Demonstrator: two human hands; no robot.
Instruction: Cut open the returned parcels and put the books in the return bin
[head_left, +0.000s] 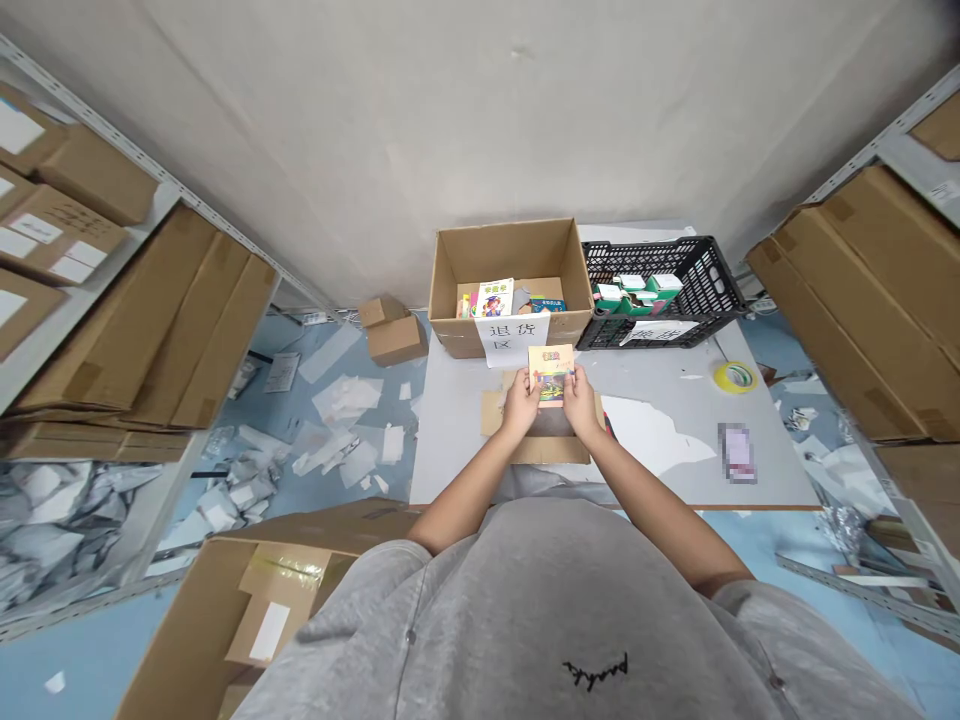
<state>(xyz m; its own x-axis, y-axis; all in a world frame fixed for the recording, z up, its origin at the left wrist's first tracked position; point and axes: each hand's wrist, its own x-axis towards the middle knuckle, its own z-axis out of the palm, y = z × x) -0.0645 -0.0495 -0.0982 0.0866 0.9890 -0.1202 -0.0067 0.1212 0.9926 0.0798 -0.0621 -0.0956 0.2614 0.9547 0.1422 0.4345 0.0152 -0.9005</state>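
I hold a booklet (pixel 551 375) above the desk (pixel 675 430), my left hand (pixel 519 405) and right hand (pixel 581 400) fingers pinching its side edges before the box (pixel 510 275).

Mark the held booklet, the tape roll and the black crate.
booklet (pixel 551 372): head view, middle of its cover.
tape roll (pixel 733 389): head view, near side of the ring.
black crate (pixel 716 285): head view, right wall.
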